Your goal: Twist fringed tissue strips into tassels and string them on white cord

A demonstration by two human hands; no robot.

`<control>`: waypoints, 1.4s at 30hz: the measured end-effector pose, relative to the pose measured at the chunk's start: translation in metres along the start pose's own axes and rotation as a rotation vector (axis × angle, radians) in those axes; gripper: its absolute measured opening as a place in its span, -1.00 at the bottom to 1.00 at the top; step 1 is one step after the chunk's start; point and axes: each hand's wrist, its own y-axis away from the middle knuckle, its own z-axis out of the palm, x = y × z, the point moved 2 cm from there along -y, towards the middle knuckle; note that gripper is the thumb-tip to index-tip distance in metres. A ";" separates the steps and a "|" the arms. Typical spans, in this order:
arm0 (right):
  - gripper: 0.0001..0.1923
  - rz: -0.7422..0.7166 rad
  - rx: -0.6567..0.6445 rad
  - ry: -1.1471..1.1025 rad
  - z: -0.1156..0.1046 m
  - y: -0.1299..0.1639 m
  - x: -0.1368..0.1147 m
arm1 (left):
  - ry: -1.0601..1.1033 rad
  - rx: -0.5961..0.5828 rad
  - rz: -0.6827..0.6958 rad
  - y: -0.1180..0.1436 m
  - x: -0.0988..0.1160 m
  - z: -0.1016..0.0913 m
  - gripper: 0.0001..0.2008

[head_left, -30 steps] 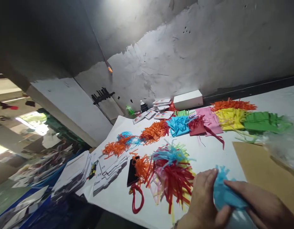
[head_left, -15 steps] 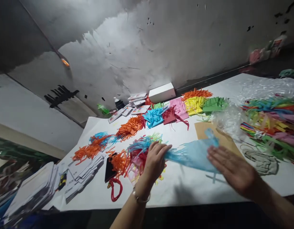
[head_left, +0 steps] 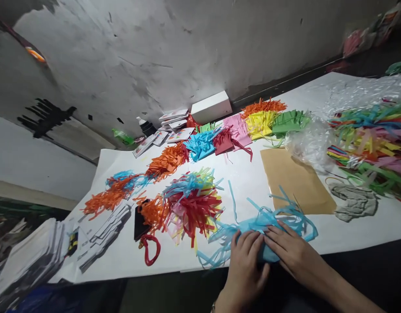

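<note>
Left hand and right hand side by side at the near edge of the white surface, both flat with fingers spread, pressing on a light-blue fringed paper bundle rather than gripping it; bundle lying between the 2 hands and a brown kraft sheet, its cut strips fanning out left, right and up; just left of it a mixed tuft of red, blue and yellow paper strips; beside that a black phone with a red cord; farther back a row of coloured fringed stacks; white box against the wall.
</note>
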 end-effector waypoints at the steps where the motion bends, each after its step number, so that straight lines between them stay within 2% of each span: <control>1: -0.53 0.019 -0.001 -0.003 -0.001 0.000 0.000 | 0.015 0.034 -0.033 -0.002 -0.004 0.001 -0.52; 3: -0.52 0.048 0.000 -0.014 -0.003 0.000 0.000 | 0.020 0.074 -0.087 -0.002 -0.019 -0.003 -0.63; 5: -0.53 0.060 0.002 -0.030 -0.005 -0.001 0.000 | 0.000 0.070 -0.142 0.002 -0.038 -0.017 -0.59; 7: -0.54 0.074 0.002 -0.043 -0.008 -0.004 0.000 | -0.026 0.083 -0.208 0.007 -0.055 -0.040 -0.51; 9: -0.58 0.117 0.030 -0.055 -0.010 -0.009 -0.001 | 0.002 0.149 -0.290 0.011 -0.065 -0.066 -0.44; 11: -0.65 0.182 0.074 -0.082 -0.011 -0.014 -0.003 | 0.083 0.222 -0.354 0.013 -0.062 -0.087 -0.45; 13: -0.72 0.253 0.117 -0.123 -0.011 -0.019 -0.006 | 0.114 0.215 -0.316 0.009 -0.046 -0.093 -0.47; 15: -0.74 0.280 0.141 -0.143 -0.010 -0.023 -0.010 | 0.039 0.160 -0.168 0.002 -0.022 -0.080 -0.47; 17: -0.71 0.224 0.148 -0.151 -0.008 -0.026 -0.014 | -0.039 0.140 -0.023 -0.008 -0.003 -0.055 -0.53; 18: -0.68 0.187 0.140 -0.149 -0.006 -0.026 -0.015 | -0.040 0.149 0.007 -0.012 0.001 -0.043 -0.60; 20: -0.67 0.155 0.084 -0.126 -0.002 -0.025 -0.015 | -0.004 0.147 0.021 -0.018 0.002 -0.022 -0.71; 22: -0.66 0.207 0.014 -0.066 0.002 -0.020 -0.012 | 0.012 0.110 0.015 -0.018 -0.006 -0.010 -0.75; 25: -0.38 0.331 -0.029 0.062 0.003 -0.008 0.001 | -0.007 0.094 0.007 -0.013 -0.019 -0.008 -0.76; 27: -0.26 0.400 -0.032 0.180 -0.003 0.004 0.015 | 0.001 0.132 0.009 -0.009 -0.023 -0.009 -0.74; 30: -0.32 0.503 0.024 0.365 -0.029 0.023 0.038 | 0.020 0.165 0.003 -0.007 -0.022 -0.010 -0.72; 33: -0.48 0.595 0.193 0.435 -0.058 0.029 0.043 | 0.028 0.133 -0.028 -0.009 -0.018 -0.009 -0.73; 35: -0.58 0.443 0.218 0.335 -0.061 0.019 0.031 | 0.026 0.126 -0.041 -0.012 -0.015 -0.010 -0.73; 37: -0.65 0.177 0.106 0.171 -0.048 0.004 0.012 | 0.020 0.132 -0.041 -0.014 -0.013 -0.011 -0.74; 39: -0.67 0.002 -0.009 0.061 -0.029 -0.008 -0.003 | 0.022 0.139 -0.023 -0.013 -0.012 -0.012 -0.75; 42: -0.59 -0.003 0.020 -0.050 -0.013 -0.013 -0.007 | 0.071 0.176 0.000 -0.003 -0.015 -0.012 -0.74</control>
